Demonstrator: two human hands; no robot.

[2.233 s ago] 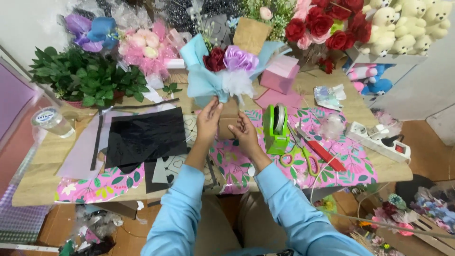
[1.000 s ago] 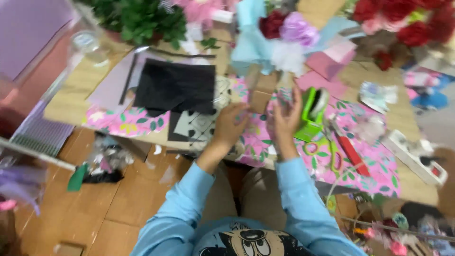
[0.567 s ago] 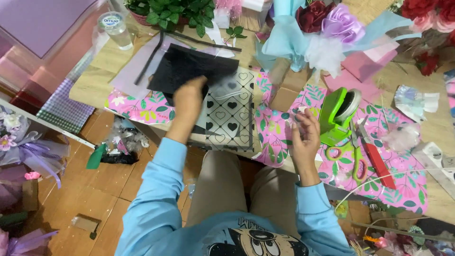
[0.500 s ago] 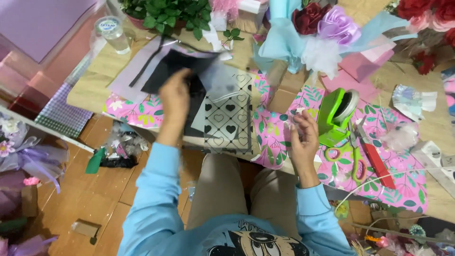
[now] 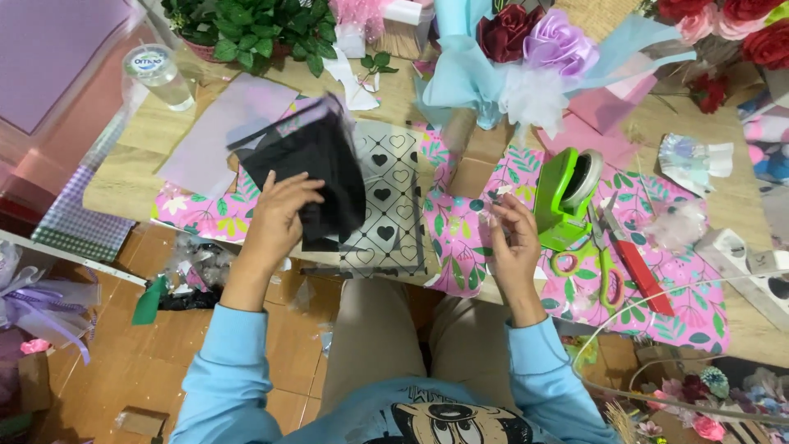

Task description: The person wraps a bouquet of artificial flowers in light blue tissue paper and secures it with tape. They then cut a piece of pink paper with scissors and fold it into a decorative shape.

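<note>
My left hand (image 5: 282,215) grips a crumpled black wrapping sheet (image 5: 320,168) and lifts it off the wooden table (image 5: 131,156). Under it lies a clear sheet printed with black hearts (image 5: 393,215). My right hand (image 5: 511,232) is raised near the table's front edge, pinching a small piece of clear tape between its fingertips. A green tape dispenser (image 5: 567,193) stands just right of that hand. Behind it rests a bouquet (image 5: 526,57) of dark red and purple roses in light blue paper.
Green-handled scissors (image 5: 593,265) and a red knife (image 5: 634,265) lie on pink floral paper (image 5: 649,304). A lilac sheet (image 5: 218,123), a plastic cup (image 5: 160,76) and green foliage (image 5: 255,29) sit at the back left. A white power strip (image 5: 752,271) lies right. Scraps litter the floor.
My left hand left the tape, reached left and picked up the black sheet, bunching it. My right hand stayed by the dispenser. The camera tilted down and left.
</note>
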